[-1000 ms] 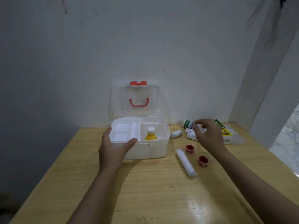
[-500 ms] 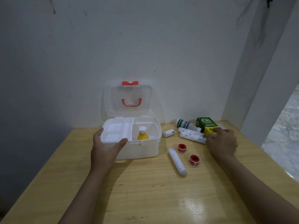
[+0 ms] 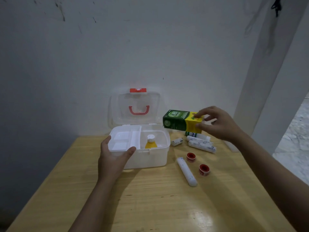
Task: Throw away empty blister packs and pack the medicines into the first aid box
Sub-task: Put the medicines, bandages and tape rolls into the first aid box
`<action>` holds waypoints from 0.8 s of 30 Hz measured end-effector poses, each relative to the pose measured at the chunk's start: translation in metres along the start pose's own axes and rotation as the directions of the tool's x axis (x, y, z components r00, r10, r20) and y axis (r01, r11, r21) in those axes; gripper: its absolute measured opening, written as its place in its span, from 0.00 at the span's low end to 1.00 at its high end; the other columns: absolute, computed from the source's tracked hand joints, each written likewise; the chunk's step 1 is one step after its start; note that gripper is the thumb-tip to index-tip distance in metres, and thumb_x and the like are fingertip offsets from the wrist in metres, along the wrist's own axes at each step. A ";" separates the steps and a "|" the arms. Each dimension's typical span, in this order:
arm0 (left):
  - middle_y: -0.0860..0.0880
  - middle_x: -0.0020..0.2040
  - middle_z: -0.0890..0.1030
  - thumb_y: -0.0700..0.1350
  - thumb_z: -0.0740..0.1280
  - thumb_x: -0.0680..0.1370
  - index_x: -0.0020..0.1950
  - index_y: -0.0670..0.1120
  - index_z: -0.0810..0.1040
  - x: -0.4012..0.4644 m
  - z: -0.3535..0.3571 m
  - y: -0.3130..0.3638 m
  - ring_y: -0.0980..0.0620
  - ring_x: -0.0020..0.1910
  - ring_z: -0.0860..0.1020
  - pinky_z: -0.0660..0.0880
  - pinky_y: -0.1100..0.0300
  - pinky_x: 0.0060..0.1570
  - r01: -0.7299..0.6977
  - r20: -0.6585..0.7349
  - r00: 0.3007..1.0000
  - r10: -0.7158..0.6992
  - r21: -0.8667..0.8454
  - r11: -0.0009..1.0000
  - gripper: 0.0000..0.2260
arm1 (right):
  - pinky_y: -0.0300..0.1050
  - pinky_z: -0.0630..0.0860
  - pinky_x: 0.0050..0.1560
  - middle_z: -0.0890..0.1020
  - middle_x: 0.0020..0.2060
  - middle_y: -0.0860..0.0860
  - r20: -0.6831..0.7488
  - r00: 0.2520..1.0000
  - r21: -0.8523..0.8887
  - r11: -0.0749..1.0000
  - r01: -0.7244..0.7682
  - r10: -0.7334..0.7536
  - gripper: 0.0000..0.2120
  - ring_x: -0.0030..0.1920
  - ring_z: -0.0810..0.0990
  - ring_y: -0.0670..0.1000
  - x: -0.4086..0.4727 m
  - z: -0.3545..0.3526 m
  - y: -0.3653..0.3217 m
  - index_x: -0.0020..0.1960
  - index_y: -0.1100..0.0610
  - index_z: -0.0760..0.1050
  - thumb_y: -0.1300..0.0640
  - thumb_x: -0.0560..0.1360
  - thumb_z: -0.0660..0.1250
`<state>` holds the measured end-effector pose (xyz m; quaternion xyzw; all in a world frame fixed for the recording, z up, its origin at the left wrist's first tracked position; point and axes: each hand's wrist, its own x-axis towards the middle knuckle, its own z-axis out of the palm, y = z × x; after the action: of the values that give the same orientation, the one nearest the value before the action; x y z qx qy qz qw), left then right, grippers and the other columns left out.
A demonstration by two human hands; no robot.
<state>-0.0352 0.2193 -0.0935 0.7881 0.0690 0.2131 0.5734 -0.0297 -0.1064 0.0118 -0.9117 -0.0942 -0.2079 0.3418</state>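
The white first aid box (image 3: pixel 150 159) stands open on the wooden table (image 3: pixel 150 206), its clear lid with a red handle leaning back against the wall. A yellow bottle (image 3: pixel 150 143) with a white cap stands in its right compartment; a white divided tray fills the left part. My left hand (image 3: pixel 113 158) grips the box's front left corner. My right hand (image 3: pixel 219 124) holds a green and yellow medicine carton (image 3: pixel 180 121) in the air, just right of the box and above the table.
To the right of the box lie several white rolled bandages (image 3: pixel 202 145), a small roll (image 3: pixel 176 141), a long white tube (image 3: pixel 186 171), two red-cored tape rolls (image 3: pixel 191 157) (image 3: pixel 204 169) and a green-and-white bottle (image 3: pixel 192 134). A wall stands behind; the table's right edge drops to a tiled floor.
My right hand took the green and yellow carton from the back right of the table and lifted it up and left toward the box. My left hand stayed on the box.
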 end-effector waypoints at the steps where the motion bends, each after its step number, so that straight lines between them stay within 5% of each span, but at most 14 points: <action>1: 0.48 0.70 0.68 0.55 0.77 0.64 0.72 0.52 0.61 0.000 0.000 0.000 0.45 0.67 0.67 0.69 0.53 0.57 0.000 0.002 1.000 0.000 0.000 1.000 0.41 | 0.36 0.72 0.40 0.75 0.56 0.50 0.059 0.998 -0.024 0.999 0.033 -0.032 0.12 0.51 0.76 0.50 0.007 0.002 -0.006 0.53 0.48 0.79 0.56 0.70 0.72; 7: 0.49 0.69 0.68 0.54 0.77 0.64 0.71 0.52 0.61 0.000 -0.001 0.001 0.46 0.67 0.67 0.68 0.58 0.53 -0.005 0.007 1.000 0.005 -0.004 1.000 0.41 | 0.44 0.75 0.52 0.75 0.59 0.51 0.307 0.942 -0.084 0.982 0.170 -0.136 0.14 0.57 0.74 0.51 0.044 0.027 -0.038 0.54 0.51 0.81 0.58 0.69 0.72; 12: 0.50 0.69 0.68 0.55 0.77 0.63 0.70 0.54 0.62 0.000 -0.001 -0.001 0.48 0.67 0.67 0.68 0.58 0.56 0.000 -0.008 1.000 0.000 -0.005 1.000 0.40 | 0.43 0.75 0.52 0.74 0.60 0.51 0.429 0.895 -0.144 0.968 0.204 -0.125 0.15 0.57 0.73 0.51 0.059 0.058 -0.052 0.55 0.52 0.81 0.59 0.69 0.70; 24: 0.52 0.68 0.68 0.58 0.77 0.62 0.69 0.56 0.62 0.002 -0.002 -0.003 0.49 0.67 0.66 0.69 0.58 0.55 0.001 -0.009 1.000 -0.001 0.005 1.000 0.40 | 0.50 0.79 0.52 0.80 0.53 0.51 0.497 0.863 -0.129 0.976 0.173 -0.087 0.13 0.50 0.79 0.50 0.058 0.115 -0.046 0.48 0.52 0.82 0.55 0.64 0.77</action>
<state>-0.0342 0.2224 -0.0950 0.7885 0.0727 0.2161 0.5713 0.0436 0.0058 -0.0139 -0.9517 -0.2208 -0.0006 0.2134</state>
